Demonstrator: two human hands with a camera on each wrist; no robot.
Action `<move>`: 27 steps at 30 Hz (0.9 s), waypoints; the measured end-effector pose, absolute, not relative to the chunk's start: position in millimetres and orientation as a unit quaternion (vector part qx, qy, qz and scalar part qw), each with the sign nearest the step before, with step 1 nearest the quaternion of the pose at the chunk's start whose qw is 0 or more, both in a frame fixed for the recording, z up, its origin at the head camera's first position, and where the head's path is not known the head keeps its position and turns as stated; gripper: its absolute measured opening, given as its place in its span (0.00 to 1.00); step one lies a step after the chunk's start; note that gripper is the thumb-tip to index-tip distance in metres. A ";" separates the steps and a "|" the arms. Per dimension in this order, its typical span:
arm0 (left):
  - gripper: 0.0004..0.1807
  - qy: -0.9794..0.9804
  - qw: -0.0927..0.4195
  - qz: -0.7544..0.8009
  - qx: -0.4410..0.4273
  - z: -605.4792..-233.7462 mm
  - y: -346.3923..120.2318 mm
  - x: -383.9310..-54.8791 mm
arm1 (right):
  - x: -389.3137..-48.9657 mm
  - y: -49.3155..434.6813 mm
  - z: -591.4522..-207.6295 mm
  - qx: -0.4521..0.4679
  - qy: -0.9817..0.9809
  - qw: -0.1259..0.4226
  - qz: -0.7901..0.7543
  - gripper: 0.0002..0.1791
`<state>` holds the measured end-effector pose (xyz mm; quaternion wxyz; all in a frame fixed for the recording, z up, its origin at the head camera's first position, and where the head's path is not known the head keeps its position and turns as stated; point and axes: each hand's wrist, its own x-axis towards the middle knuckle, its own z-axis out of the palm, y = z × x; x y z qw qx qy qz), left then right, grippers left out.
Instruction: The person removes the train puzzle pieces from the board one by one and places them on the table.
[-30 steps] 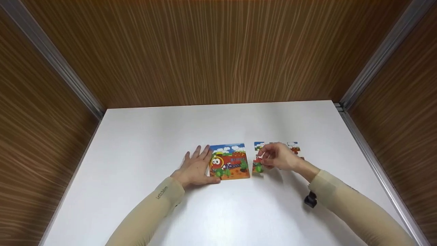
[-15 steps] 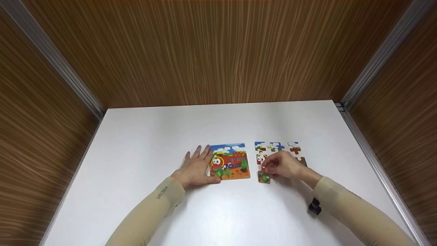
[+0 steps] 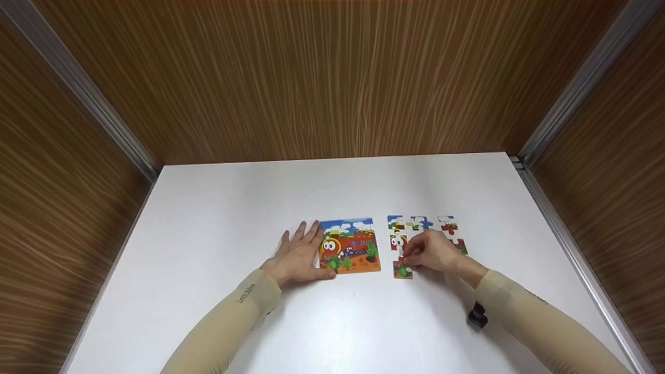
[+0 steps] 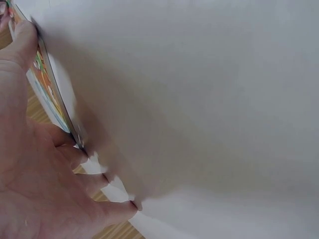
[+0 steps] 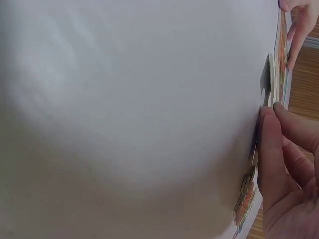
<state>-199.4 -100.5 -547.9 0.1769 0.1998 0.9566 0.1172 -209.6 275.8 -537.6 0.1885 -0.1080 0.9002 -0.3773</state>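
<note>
In the head view, my left hand lies on the table, fingers spread, beside a square picture of a red cartoon train. Its thumb rests on the picture's lower left corner, and its index fingertip meets the left edge. My right hand pinches a jigsaw puzzle piece with green leaves and some red, by its upper right part. The right wrist view shows thumb and finger on the piece's end, its dark side facing the camera. Just above it lies a puzzle piece with the train's eyes.
Further puzzle pieces lie spaced apart: a top left piece, a blue-sky piece, a top right piece and a right-hand piece, partly behind the right hand. Wood-grain panels wall the white table.
The right hand has brought the leafy puzzle piece down and right, away from the picture, uncovering the eyes piece and top row. In the last half second it shifted only slightly. The left hand stayed still.
</note>
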 end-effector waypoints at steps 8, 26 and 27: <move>0.71 0.957 0.177 0.112 0.201 -547.3 -100.2 -199.0 | -210.6 277.5 -538.6 -0.116 0.902 0.184 -0.374 0.03; 0.71 0.957 0.177 0.123 0.194 -548.3 -100.5 -198.0 | -216.2 254.7 -524.0 -0.178 0.904 0.156 -0.357 0.04; 0.71 0.957 0.177 0.123 0.194 -548.5 -100.5 -198.1 | -216.6 251.0 -523.4 -0.190 0.900 0.157 -0.358 0.05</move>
